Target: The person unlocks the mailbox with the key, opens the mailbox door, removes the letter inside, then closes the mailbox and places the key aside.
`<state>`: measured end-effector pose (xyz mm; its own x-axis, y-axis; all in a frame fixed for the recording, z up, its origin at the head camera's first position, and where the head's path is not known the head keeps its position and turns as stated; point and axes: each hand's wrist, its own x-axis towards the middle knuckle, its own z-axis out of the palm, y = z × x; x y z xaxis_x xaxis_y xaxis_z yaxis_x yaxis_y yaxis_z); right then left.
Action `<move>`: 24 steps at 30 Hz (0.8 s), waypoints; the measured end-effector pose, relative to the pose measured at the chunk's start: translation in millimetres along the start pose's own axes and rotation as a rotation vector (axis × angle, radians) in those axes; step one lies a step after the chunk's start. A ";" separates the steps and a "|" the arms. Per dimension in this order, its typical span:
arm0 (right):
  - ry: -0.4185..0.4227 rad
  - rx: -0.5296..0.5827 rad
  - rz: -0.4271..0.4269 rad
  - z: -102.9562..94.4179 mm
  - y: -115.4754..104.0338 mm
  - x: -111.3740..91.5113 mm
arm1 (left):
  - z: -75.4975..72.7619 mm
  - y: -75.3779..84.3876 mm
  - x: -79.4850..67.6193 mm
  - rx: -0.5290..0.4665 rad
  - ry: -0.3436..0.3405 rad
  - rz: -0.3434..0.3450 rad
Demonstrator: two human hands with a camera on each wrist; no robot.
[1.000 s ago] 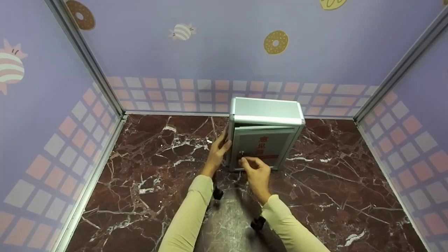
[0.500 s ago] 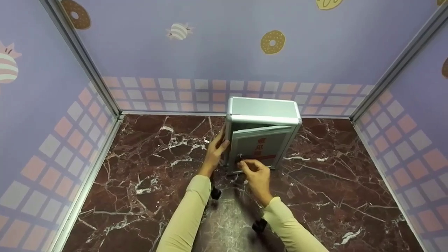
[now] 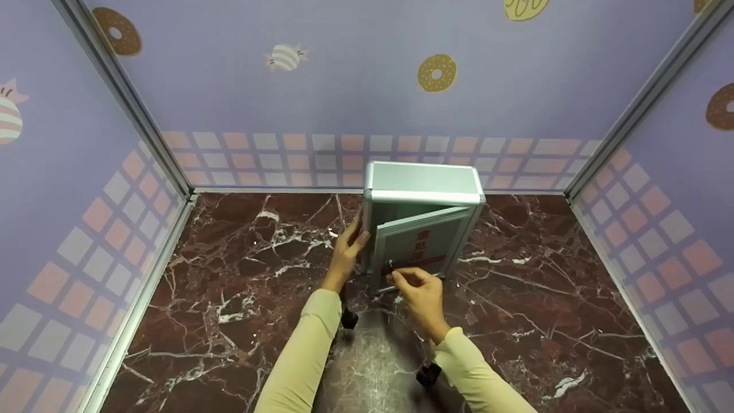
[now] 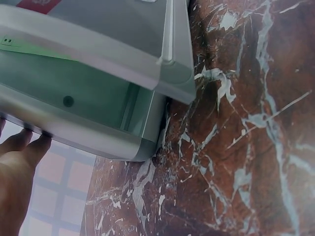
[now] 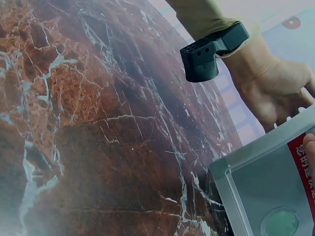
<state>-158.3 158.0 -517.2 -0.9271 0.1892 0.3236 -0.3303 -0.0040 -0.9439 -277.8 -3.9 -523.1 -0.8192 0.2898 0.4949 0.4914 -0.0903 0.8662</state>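
Note:
A silver metal suggestion box (image 3: 425, 178) with red characters stands upright on the marbled floor. Its front door (image 3: 416, 244) hangs ajar, hinged at the right, with a dark gap along the top and left. My right hand (image 3: 423, 291) pinches a small key (image 3: 390, 265) at the lock near the door's left edge; the fingertips hide most of it. My left hand (image 3: 346, 252) lies against the box's left side, fingers stretched along it and thumb near the front edge. In the left wrist view its fingertips (image 4: 39, 145) touch the side wall, and the greenish interior (image 4: 69, 91) shows behind the door.
A lilac wall (image 3: 355, 86) with a pink and white checked band stands close behind the box. Side walls in metal frames enclose the dark red marbled surface (image 3: 241, 321). Black wrist cameras (image 3: 428, 375) hang beneath both sleeves.
The door has swung wider, its left edge coming toward me with my right hand on the key. My left hand stays on the box's side. The view has shifted slightly.

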 end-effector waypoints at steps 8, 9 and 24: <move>-0.057 0.012 -0.003 -10.2 -1.8 -2.3 | 0.7 2.7 0.2 -0.006 0.009 -0.003; -0.064 0.008 -0.004 -11.8 -2.2 -2.8 | 1.0 3.0 0.5 -0.004 0.008 -0.001; -0.122 0.020 0.003 -28.3 -5.8 -11.5 | 0.1 2.5 0.2 0.010 -0.003 -0.025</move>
<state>-140.7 183.6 -517.4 -0.9425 0.0681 0.3272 -0.3294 -0.0242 -0.9439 -276.6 -4.0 -520.8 -0.8305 0.2950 0.4725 0.4734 -0.0735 0.8778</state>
